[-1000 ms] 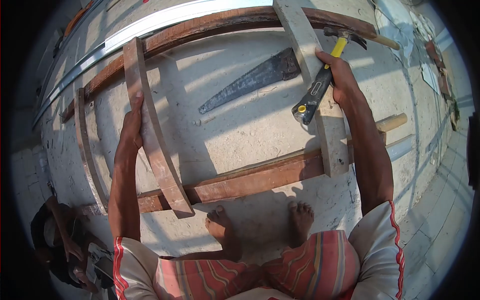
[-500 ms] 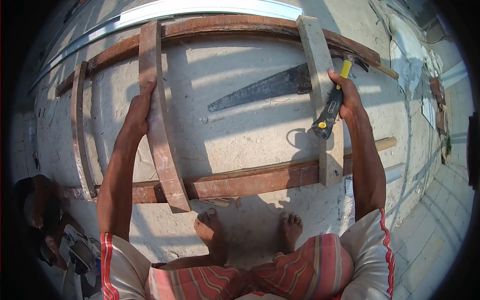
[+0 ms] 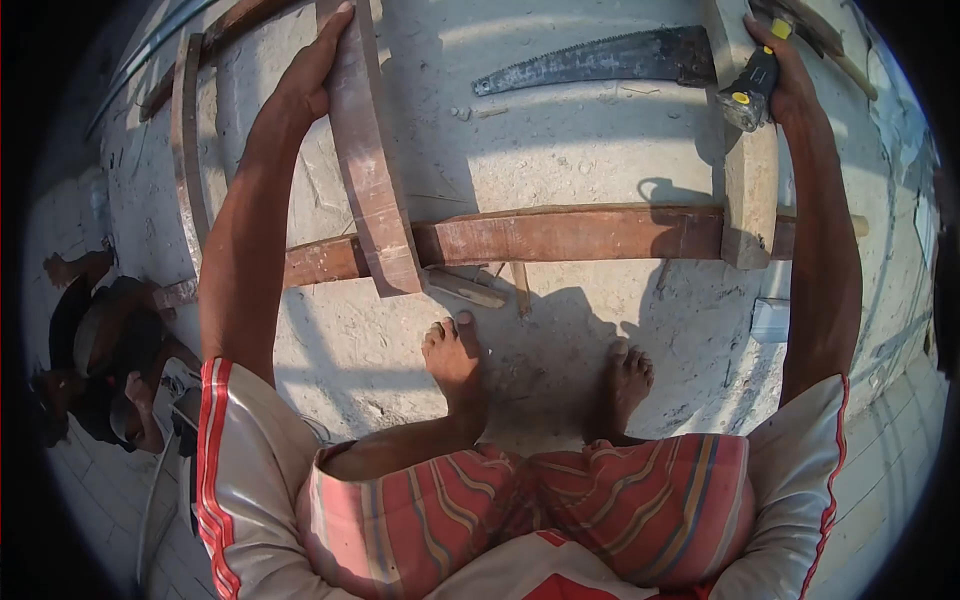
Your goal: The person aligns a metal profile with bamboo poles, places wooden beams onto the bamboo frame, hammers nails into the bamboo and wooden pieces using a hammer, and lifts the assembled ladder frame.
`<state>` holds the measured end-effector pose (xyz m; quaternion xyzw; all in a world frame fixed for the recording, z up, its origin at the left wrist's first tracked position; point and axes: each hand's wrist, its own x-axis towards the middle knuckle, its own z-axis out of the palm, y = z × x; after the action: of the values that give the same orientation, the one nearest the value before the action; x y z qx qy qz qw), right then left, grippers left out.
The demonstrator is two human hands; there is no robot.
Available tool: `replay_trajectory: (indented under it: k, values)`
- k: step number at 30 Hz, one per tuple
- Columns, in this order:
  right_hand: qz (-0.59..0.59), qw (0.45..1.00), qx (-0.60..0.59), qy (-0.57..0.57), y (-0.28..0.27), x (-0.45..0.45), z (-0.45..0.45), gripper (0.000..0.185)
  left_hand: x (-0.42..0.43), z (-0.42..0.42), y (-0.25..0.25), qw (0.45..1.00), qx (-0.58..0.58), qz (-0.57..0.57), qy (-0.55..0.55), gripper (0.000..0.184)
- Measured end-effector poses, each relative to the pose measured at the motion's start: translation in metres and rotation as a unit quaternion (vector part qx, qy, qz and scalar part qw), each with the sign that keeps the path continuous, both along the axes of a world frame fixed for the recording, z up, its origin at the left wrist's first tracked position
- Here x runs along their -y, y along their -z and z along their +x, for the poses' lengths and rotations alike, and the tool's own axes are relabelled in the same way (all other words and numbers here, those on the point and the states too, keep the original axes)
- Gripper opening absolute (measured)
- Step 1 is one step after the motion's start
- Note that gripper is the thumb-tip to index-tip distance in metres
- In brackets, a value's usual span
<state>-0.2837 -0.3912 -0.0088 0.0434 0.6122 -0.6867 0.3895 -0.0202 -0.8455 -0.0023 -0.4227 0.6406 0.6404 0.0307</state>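
Observation:
My left hand (image 3: 308, 75) is closed around the edge of a reddish-brown wooden crosspiece (image 3: 372, 160), thumb along its upper face. My right hand (image 3: 795, 82) is closed on a hammer (image 3: 752, 88) with a black and yellow handle, and rests against the paler right crosspiece (image 3: 748, 185). Most of the hammer's head is hidden or lost near the top edge. Both crosspieces lie over a long reddish beam (image 3: 570, 233) nearest my feet. Between them, a handsaw (image 3: 600, 65) lies flat on the ground, its handle end by the right crosspiece.
A narrower wooden piece (image 3: 186, 140) crosses the frame at far left. Wood offcuts (image 3: 467, 288) lie near my bare feet. Another person (image 3: 115, 335) is low down at the left edge, beside a cable. A pale metal piece (image 3: 770, 320) lies at right.
My view has tilted downward, so the wooden frame, saw and both hands appear higher in the picture. Both hands keep their grip on the crosspieces, with the hammer still in the right.

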Motion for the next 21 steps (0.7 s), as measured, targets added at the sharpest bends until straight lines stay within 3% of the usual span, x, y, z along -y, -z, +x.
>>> replay_trajectory:
  k: [1, 3, 5, 6, 7, 8, 10, 11, 13, 15, 16, 18, 21]
  values:
    - [0.025, 1.000, -0.011, 0.012, 0.004, 0.002, -0.005, 0.046, 0.002, 0.016, -0.007, 1.000, 0.009, -0.013, -0.014, 0.075]
    - [0.037, 0.997, -0.045, 0.043, -0.001, 0.012, 0.005, 0.046, -0.008, 0.039, -0.032, 0.991, -0.015, -0.113, 0.065, 0.080]
    - [0.103, 0.990, -0.071, 0.066, -0.011, 0.014, 0.009, 0.047, -0.024, 0.079, -0.044, 0.949, -0.043, -0.311, -0.010, 0.078]
    - [0.104, 0.990, -0.063, 0.071, -0.014, 0.009, 0.009, 0.047, -0.038, 0.105, -0.061, 0.932, -0.049, -0.360, -0.003, 0.065]
    - [0.101, 0.993, -0.021, 0.056, -0.017, 0.005, 0.007, 0.044, -0.055, 0.138, -0.068, 0.937, -0.117, -0.328, -0.036, 0.046]
    - [0.094, 0.995, 0.017, 0.037, -0.018, 0.007, 0.003, 0.043, -0.076, 0.170, -0.080, 0.935, -0.083, -0.343, -0.031, 0.036]
    - [0.100, 0.993, 0.019, 0.065, -0.018, 0.010, 0.011, 0.043, -0.121, 0.233, -0.094, 0.987, -0.045, -0.146, 0.046, 0.030]
    - [0.087, 0.993, 0.021, 0.073, -0.018, 0.012, 0.018, 0.043, -0.142, 0.263, -0.087, 0.992, 0.046, -0.057, 0.101, 0.028]
    - [0.051, 0.997, 0.033, 0.052, -0.016, 0.014, 0.025, 0.040, -0.184, 0.298, -0.056, 0.988, 0.084, 0.098, 0.084, 0.014]
    - [0.046, 0.997, 0.036, 0.059, -0.007, 0.008, 0.012, 0.040, -0.201, 0.302, -0.008, 0.965, -0.009, -0.078, 0.250, 0.035]
    - [0.053, 0.995, 0.042, 0.076, -0.009, 0.000, 0.014, 0.040, -0.206, 0.291, 0.001, 0.966, -0.015, -0.068, 0.250, 0.035]
    - [0.036, 0.996, 0.037, 0.069, -0.011, 0.004, 0.013, 0.038, -0.207, 0.264, 0.017, 0.873, -0.050, -0.257, 0.412, 0.048]
    - [0.054, 0.992, 0.064, 0.091, -0.008, 0.007, 0.021, 0.036, -0.220, 0.260, 0.023, 0.891, -0.075, -0.186, 0.408, 0.053]
